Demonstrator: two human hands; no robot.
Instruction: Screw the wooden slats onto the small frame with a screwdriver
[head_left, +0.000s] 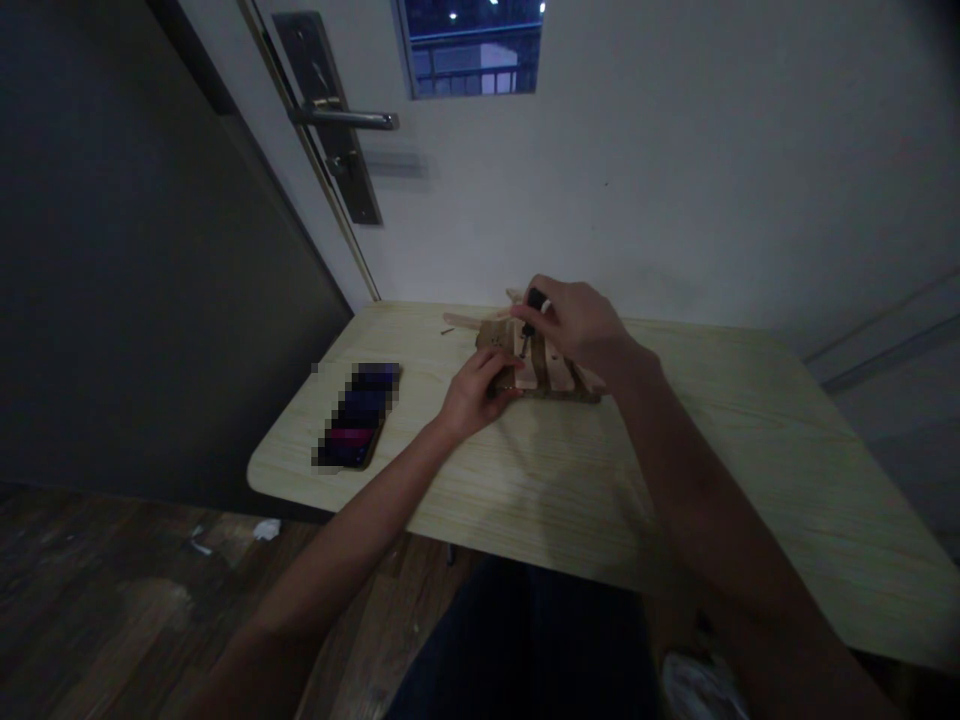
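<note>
A small brown board [494, 330] with pale wooden slats [558, 370] across it lies flat on the table. My left hand [472, 392] is closed on the board's near left edge, fingertips on top and thumb at the front side. My right hand [581, 318] is wrapped around the black handle of a screwdriver [536, 299] above the board. The screwdriver tilts slightly, with its shaft pointing down at a slat close to my left fingertips. Whether its tip sits in a screw is too small to tell. My right hand covers part of the board's far right.
Pale wood strips [462, 320] lie behind the board, with a small screw-like piece [448, 330] to their left. A phone [367, 415] rests on the left of the light wooden table [720, 480]. A white door with a metal handle [349, 119] stands directly behind.
</note>
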